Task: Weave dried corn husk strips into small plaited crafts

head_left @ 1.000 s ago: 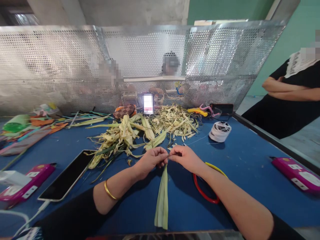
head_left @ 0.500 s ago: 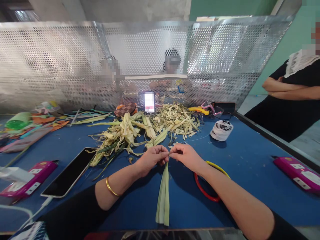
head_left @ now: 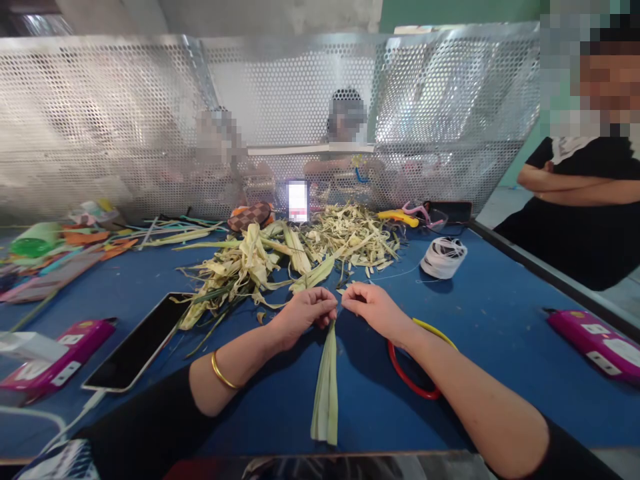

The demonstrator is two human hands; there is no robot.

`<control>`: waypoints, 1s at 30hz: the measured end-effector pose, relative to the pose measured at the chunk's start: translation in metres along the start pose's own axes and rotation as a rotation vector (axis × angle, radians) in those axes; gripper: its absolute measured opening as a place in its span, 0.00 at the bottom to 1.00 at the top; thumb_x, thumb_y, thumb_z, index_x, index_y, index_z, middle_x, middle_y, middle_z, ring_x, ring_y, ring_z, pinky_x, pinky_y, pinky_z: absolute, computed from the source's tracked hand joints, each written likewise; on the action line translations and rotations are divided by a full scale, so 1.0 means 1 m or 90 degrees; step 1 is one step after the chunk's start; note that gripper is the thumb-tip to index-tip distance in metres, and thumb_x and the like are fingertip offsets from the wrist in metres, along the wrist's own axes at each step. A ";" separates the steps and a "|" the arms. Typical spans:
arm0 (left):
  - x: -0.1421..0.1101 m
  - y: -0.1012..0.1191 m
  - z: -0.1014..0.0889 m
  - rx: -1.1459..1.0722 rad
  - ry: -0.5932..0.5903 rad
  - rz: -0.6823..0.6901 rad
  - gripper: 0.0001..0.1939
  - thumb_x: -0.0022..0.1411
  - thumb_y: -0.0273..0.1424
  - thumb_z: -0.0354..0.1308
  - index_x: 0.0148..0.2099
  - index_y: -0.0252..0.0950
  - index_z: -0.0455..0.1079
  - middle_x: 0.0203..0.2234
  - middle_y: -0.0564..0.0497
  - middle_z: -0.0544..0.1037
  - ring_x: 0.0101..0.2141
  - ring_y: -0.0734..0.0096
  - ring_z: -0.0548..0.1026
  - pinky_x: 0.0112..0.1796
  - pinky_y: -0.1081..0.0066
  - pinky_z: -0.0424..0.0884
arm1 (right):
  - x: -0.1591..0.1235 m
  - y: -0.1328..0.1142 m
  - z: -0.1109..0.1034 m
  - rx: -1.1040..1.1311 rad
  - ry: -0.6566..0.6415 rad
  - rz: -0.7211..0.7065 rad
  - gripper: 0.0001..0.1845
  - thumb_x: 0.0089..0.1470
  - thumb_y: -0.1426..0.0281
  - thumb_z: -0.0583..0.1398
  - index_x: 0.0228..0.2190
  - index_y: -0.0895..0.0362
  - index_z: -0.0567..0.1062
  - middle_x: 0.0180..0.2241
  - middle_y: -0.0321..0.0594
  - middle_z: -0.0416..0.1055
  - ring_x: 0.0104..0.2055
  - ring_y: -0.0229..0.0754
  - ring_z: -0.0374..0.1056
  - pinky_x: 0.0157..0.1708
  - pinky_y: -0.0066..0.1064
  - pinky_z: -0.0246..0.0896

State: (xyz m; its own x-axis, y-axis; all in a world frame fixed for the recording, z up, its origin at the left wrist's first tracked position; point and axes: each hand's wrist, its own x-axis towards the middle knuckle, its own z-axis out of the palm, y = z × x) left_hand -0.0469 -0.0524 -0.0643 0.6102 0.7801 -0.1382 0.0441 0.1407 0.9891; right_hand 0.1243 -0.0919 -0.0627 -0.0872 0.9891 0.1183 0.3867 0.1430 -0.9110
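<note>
My left hand [head_left: 313,308] pinches the upper end of a pale green corn husk strip [head_left: 326,393], which hangs down toward the table's front edge. Just right of it, my right hand [head_left: 367,308] is closed with thumb and fingertips together; whatever it may hold is too small to make out. A narrow gap lies between the two sets of fingertips. Behind my hands lie a heap of corn husks [head_left: 255,260] and a pile of shredded husk bits [head_left: 357,233]. Under my right forearm rests a tool with red and yellow handles [head_left: 407,373], partly hidden.
A white spool of thread [head_left: 443,259] stands right of the husks, a fine thread trailing left. At left are a phone [head_left: 140,343] on a cable and a purple power strip [head_left: 75,350]; another purple power strip [head_left: 597,343] lies right. A perforated metal screen [head_left: 300,87] closes the back.
My fingertips have parted slightly, the right hand shifting a little away from the left. The husk strip stays in my left hand. The person at right shows more in view.
</note>
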 end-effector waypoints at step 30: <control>-0.005 0.007 0.006 0.048 -0.026 -0.022 0.16 0.46 0.40 0.66 0.28 0.32 0.69 0.20 0.52 0.75 0.20 0.80 0.68 0.25 0.76 0.64 | -0.002 -0.010 0.008 0.208 0.054 0.068 0.08 0.43 0.65 0.62 0.23 0.57 0.73 0.16 0.31 0.67 0.21 0.34 0.63 0.25 0.28 0.59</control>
State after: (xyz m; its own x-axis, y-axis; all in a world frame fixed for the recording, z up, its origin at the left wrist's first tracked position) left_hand -0.0445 -0.0591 -0.0565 0.6388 0.7498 -0.1723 0.1251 0.1197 0.9849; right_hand 0.1132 -0.0958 -0.0575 0.0192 0.9992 0.0350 0.0742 0.0335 -0.9967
